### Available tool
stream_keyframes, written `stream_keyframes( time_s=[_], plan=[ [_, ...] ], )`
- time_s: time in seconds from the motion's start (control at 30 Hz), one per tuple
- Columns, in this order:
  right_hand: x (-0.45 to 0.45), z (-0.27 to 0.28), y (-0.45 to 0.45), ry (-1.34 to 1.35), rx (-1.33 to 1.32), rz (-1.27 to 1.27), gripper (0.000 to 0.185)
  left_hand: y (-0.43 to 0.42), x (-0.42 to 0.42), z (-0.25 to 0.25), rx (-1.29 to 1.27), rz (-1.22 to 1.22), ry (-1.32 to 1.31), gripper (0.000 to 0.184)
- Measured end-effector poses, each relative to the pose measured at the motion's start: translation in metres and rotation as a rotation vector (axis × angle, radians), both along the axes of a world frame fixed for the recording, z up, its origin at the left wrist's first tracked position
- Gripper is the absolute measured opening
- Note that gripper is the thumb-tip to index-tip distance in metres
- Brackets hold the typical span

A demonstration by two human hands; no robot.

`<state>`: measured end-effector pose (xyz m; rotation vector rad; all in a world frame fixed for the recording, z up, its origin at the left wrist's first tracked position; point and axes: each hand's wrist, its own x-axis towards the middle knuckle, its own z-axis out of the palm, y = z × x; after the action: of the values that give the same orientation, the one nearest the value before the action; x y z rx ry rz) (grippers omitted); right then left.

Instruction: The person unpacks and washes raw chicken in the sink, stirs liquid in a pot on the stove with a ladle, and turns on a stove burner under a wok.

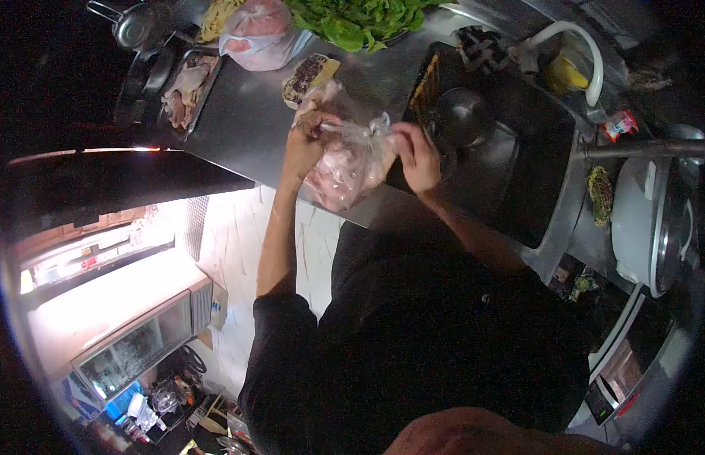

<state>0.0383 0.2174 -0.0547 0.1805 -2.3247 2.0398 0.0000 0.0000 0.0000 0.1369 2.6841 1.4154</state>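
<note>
A clear plastic bag (pixel 341 171) filled with pale pink raw meat sits at the counter's front edge. Its gathered, twisted top (pixel 379 125) points to the right. My left hand (pixel 310 138) is closed on the bag's upper left side, fingers bunched in the plastic. At the right, my right hand (pixel 418 158) has its fingers curled against the plastic beside the twisted top; the fingertips are slightly blurred. Just behind the bag lies a yellowish sponge or cloth with dark patches (pixel 310 78).
The steel counter (pixel 242 102) holds a tray of raw poultry (pixel 188 95), another filled bag (pixel 259 38) and leafy greens (pixel 360 21). To the right is a dark sink (pixel 511 167) with a pot (pixel 464 112) and white faucet (pixel 587 45). A white cooker (pixel 637 220) stands far right.
</note>
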Motion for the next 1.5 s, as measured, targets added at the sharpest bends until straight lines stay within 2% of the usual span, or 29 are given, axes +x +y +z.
stream_keyframes(
  time_s=[0.07, 0.1, 0.17, 0.2, 0.3, 0.33, 0.43, 0.5, 0.6, 0.7, 0.73, 0.77, 0.8, 0.87, 0.9, 0.93, 0.97, 1.03, 1.07, 1.2, 1.33, 1.37, 1.43, 1.47, 1.5],
  plan=[
    [-0.012, 0.001, -0.007, 0.167, 0.172, -0.07, 0.028, 0.0, 0.01, 0.009, -0.053, -0.065, 0.112, 0.024],
    [-0.043, -0.002, 0.026, 0.305, 0.355, -0.009, 0.028, 0.034, -0.013, -0.012, -0.007, -0.082, 0.272, 0.025],
    [-0.05, -0.006, 0.007, 0.44, 0.52, 0.109, 0.027, 0.029, -0.014, -0.012, -0.115, -0.134, 0.445, 0.026],
    [-0.049, -0.023, -0.001, 0.3, 0.437, 0.192, 0.023, 0.03, -0.008, -0.01, -0.19, -0.133, 0.436, 0.028],
    [-0.059, -0.045, 0.007, -0.258, 0.153, 0.206, 0.021, 0.05, -0.002, 0.003, -0.122, 0.111, 0.592, 0.03],
    [-0.062, -0.06, 0.006, -0.276, 0.058, 0.188, 0.017, 0.065, 0.012, 0.024, -0.371, 0.269, 0.736, 0.031],
    [-0.06, -0.081, 0.01, -0.412, -0.314, 0.113, 0.015, 0.084, 0.041, 0.015, -0.085, 0.089, 0.39, 0.036],
    [-0.056, -0.081, 0.01, -0.438, -0.317, 0.084, 0.016, 0.11, 0.059, -0.019, -0.132, -0.031, 0.224, 0.03],
    [-0.052, -0.061, 0.012, -0.432, -0.314, 0.088, 0.017, 0.13, 0.064, -0.065, -0.619, 0.139, 0.407, 0.046],
    [-0.046, -0.062, 0.0, -0.412, -0.592, 0.1, 0.014, 0.129, 0.064, -0.073, -0.728, 0.184, 0.388, 0.055],
    [-0.045, -0.058, -0.007, -0.41, -0.628, 0.068, 0.013, 0.129, 0.065, -0.067, -0.795, 0.194, 0.221, 0.053],
    [-0.047, -0.054, -0.015, -0.386, -0.688, 0.086, 0.014, 0.123, 0.059, -0.062, -0.44, 0.278, 0.247, 0.052],
    [-0.049, -0.027, -0.026, -0.363, -0.75, 0.102, 0.014, 0.113, 0.049, -0.053, -0.084, 0.352, 0.269, 0.051],
    [-0.051, 0.028, -0.048, -0.351, -0.877, 0.168, 0.014, 0.095, 0.042, 0.001, 0.097, 0.466, 0.364, 0.045],
    [-0.053, 0.048, -0.06, -0.352, -0.951, 0.221, 0.015, 0.082, 0.039, 0.038, -0.088, 0.508, 0.448, 0.041],
    [-0.065, 0.049, -0.069, -0.265, -0.725, 0.258, 0.014, 0.063, 0.036, 0.037, -0.065, 0.505, 0.479, 0.037],
    [-0.072, 0.049, -0.071, -0.261, -0.714, 0.355, 0.014, 0.047, 0.029, 0.031, -0.041, 0.509, 0.512, 0.034],
    [-0.079, 0.048, -0.066, -0.259, -0.679, 0.55, 0.015, 0.031, 0.031, 0.02, 0.023, 0.509, 0.401, 0.033],
    [-0.079, 0.047, -0.066, -0.428, -0.728, 0.467, 0.017, 0.025, 0.033, 0.013, 0.018, 0.518, 0.359, 0.034],
    [-0.076, 0.061, -0.04, -0.419, -0.709, 0.516, 0.02, 0.02, 0.033, 0.001, 0.126, 0.456, 0.327, 0.04],
    [-0.083, 0.077, -0.008, -0.182, -0.256, 0.521, 0.022, 0.012, 0.032, 0.004, 0.211, 0.356, 0.205, 0.039],
    [-0.091, 0.075, -0.004, 0.106, -0.122, 0.466, 0.021, 0.011, 0.031, 0.002, 0.236, 0.333, 0.167, 0.039],
    [-0.098, 0.09, -0.009, 0.679, 0.135, 0.336, 0.02, 0.006, 0.025, -0.008, 0.467, 0.321, 0.137, 0.036],
    [-0.088, 0.107, -0.005, 0.509, 0.372, 0.228, 0.019, 0.004, 0.023, -0.014, 0.58, 0.312, 0.118, 0.035],
    [-0.091, 0.113, -0.011, 0.545, 0.386, 0.278, 0.019, 0.006, 0.021, -0.015, 0.536, 0.337, 0.141, 0.033]
  ],
)
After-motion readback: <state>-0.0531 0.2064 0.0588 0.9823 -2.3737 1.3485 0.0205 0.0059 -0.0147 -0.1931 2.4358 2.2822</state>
